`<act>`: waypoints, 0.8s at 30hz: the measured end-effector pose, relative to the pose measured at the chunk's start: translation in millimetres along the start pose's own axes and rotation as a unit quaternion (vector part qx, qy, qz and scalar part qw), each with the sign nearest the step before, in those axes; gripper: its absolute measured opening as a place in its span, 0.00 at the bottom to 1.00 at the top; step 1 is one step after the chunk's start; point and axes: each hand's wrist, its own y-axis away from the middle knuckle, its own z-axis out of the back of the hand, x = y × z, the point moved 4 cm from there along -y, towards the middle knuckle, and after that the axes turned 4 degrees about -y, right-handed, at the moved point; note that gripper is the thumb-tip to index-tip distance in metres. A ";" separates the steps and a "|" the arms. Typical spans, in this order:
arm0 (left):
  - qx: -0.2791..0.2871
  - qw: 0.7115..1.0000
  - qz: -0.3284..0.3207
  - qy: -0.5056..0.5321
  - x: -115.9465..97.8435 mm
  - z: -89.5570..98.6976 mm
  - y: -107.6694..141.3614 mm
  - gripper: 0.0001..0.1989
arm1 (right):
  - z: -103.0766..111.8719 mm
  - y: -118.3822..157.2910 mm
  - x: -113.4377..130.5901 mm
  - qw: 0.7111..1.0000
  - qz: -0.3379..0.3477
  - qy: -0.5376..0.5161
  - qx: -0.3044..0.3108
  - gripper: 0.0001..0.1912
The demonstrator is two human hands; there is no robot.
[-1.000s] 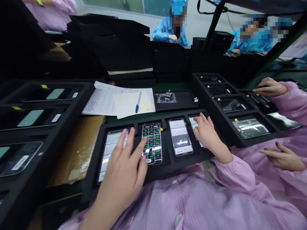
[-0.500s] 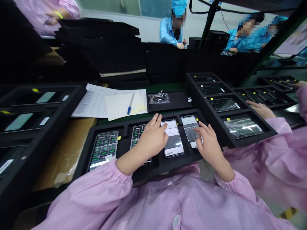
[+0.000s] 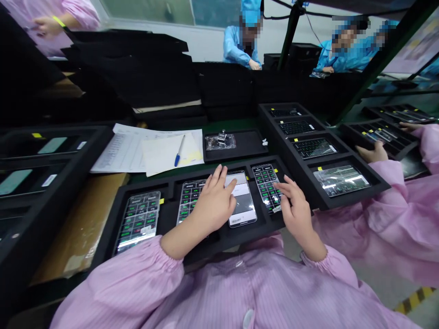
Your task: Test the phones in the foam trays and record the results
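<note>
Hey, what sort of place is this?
Probably an electronics factory: phones lie in a black tray, a second tray beside it holds more, and a co-worker opposite wears a blue cap.

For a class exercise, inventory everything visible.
Front tray: one, black, centre
Phones: four, three green on black, one white, front tray; others, side trays
Left tray: one, black, left
Right tray: one, black, right
Stickers: many, yellow, beside phones
Papers: several, white, behind front tray
Pen: one, blue-white, on papers
Small tray: one, black, beside papers
Metal piece: one, silver, in small tray
Panel: one, brown, beside front tray
Stacks: several, black, back
Workers: at least five, blue or pink, around
Left hand: one, bare, at white phone
Right hand: one, bare, at rightmost front phone
</note>
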 end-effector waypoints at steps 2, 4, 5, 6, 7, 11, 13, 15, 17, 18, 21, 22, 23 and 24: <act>-0.005 1.000 -0.019 -0.001 -4.8 0.9 5.0 0.25 | 0.6 1.2 -1.4 1.000 -0.020 -0.009 -0.003 0.16; 0.003 1.000 -0.029 -0.002 -8.2 -0.5 8.0 0.24 | 0.9 2.7 -2.2 1.000 -0.030 -0.009 -0.005 0.16; 0.011 0.999 -0.030 -0.002 -9.2 -1.8 8.8 0.24 | 1.1 3.6 -2.5 0.999 -0.033 -0.009 -0.007 0.17; 0.019 0.999 -0.027 -0.002 -9.9 -3.0 9.5 0.24 | 1.3 4.6 -2.8 0.999 -0.037 -0.011 -0.010 0.17; 0.025 0.999 -0.024 -0.003 -10.4 -3.9 10.3 0.24 | 1.6 5.6 -3.1 0.999 -0.042 -0.016 -0.015 0.18; 0.012 0.999 -0.036 -0.005 -16.6 -2.3 18.1 0.24 | 3.3 6.3 -5.0 0.997 -0.065 -0.030 -0.032 0.20; 0.006 0.998 -0.056 -0.002 -22.2 -2.7 24.9 0.24 | 2.6 2.3 -6.9 0.997 -0.065 -0.022 -0.020 0.21; 0.010 0.998 -0.068 0.002 -26.7 -4.9 31.6 0.23 | 0.2 -5.0 -10.3 0.998 -0.059 0.002 0.004 0.21; 0.008 0.998 -0.067 0.001 -27.9 -5.4 37.9 0.23 | -3.5 -13.7 -14.9 0.997 -0.054 0.040 0.033 0.21; 0.000 0.998 -0.065 0.000 -26.6 -4.2 41.2 0.23 | -5.9 -17.8 -17.1 0.995 -0.055 0.062 0.050 0.20; -0.036 0.998 -0.042 0.008 -12.3 4.8 53.0 0.25 | -14.1 -26.6 -17.1 0.987 -0.064 0.113 0.090 0.20; -0.051 0.998 -0.024 0.015 -3.4 9.0 58.2 0.25 | -17.3 -28.4 -13.2 0.986 -0.059 0.119 0.098 0.20; -0.068 0.997 0.000 0.024 7.3 13.3 64.1 0.26 | -21.0 -29.8 -7.4 0.987 -0.048 0.116 0.105 0.20; -0.087 0.995 0.030 0.034 19.5 17.7 70.7 0.26 | -25.5 -30.8 0.0 0.987 -0.031 0.107 0.114 0.20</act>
